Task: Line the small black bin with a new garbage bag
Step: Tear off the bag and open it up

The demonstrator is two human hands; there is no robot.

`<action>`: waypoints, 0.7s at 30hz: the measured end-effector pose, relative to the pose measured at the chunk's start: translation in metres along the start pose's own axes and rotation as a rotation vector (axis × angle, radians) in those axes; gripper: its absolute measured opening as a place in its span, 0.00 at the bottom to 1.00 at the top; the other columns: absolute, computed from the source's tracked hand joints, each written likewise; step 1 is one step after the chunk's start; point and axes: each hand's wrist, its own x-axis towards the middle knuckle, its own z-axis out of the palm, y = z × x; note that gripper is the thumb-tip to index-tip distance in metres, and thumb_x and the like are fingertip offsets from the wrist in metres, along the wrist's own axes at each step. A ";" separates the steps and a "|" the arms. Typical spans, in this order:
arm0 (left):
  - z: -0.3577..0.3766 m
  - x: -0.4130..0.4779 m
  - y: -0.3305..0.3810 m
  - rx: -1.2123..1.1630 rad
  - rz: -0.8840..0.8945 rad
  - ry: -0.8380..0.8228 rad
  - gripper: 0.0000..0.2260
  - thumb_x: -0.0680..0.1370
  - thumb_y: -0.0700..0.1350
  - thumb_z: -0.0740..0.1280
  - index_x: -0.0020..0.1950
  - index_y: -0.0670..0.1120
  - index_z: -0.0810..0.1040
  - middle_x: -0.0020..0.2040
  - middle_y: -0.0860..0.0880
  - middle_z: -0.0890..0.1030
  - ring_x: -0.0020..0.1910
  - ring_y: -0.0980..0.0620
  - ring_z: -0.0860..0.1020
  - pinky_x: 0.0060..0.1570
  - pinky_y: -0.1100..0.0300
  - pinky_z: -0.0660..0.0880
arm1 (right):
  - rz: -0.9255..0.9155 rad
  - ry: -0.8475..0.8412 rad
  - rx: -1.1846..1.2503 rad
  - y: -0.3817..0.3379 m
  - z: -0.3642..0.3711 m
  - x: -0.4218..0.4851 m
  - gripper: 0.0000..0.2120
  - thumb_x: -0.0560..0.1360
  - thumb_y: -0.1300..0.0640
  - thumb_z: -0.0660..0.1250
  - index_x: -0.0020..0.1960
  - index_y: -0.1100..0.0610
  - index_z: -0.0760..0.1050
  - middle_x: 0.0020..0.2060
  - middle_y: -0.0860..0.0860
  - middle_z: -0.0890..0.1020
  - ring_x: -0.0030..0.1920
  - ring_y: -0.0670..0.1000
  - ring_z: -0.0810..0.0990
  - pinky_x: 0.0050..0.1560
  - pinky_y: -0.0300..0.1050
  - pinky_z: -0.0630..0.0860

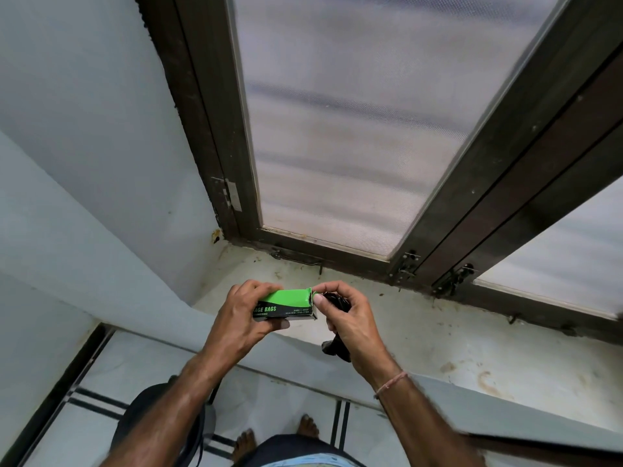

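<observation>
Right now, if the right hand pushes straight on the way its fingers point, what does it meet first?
The right hand, holding a black bag, points left at the open end of the green garbage bag box in the left hand. It already touches the flap.

Box [285,305] green-black, white lettering — bag [337,347] black.

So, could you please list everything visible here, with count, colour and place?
garbage bag box: one, green and black, held above the sill
garbage bag: one, black, folded, in the right hand
bin: one, black, on the floor at lower left, partly hidden by the left arm
window sill: one, whitish, stained, below the window
window frame: one, dark brown, with mesh panels
floor: pale tiles with dark lines
left hand: grips the box
right hand: holds the bag, fingers at the box's open end
feet: two, bare, on the floor
</observation>
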 end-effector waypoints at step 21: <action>0.012 -0.001 0.005 0.021 -0.043 0.083 0.27 0.68 0.54 0.81 0.66 0.54 0.81 0.56 0.56 0.78 0.55 0.53 0.72 0.45 0.68 0.68 | 0.072 0.045 0.000 0.007 -0.003 0.000 0.05 0.77 0.56 0.76 0.52 0.49 0.86 0.39 0.49 0.81 0.37 0.46 0.75 0.34 0.39 0.78</action>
